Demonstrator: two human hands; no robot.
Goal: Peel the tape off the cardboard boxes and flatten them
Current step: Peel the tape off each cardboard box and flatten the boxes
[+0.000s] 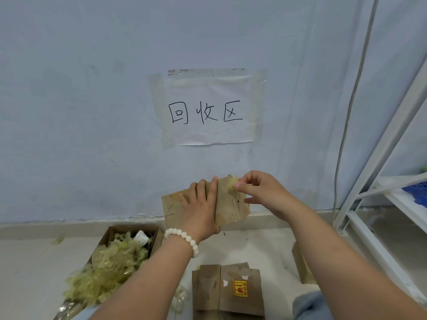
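Your cardboard box (pixel 231 209) is brown, its tape scrap (pixel 231 184) pale yellow, your bead bracelet (pixel 182 235) white, the flattened cardboard (pixel 208 289) below brown with a yellow-and-red sticker (pixel 240 288), and the white paper sign (pixel 208 132) shows 3 black handwritten characters on a pale blue wall (pixel 80 112).

The left hand (pixel 200 210) is gripping a flattened cardboard box (pixel 233 209) in front of the wall — the right hand (pixel 258 192) is pinching yellowish tape (pixel 233 184) at its top edge.
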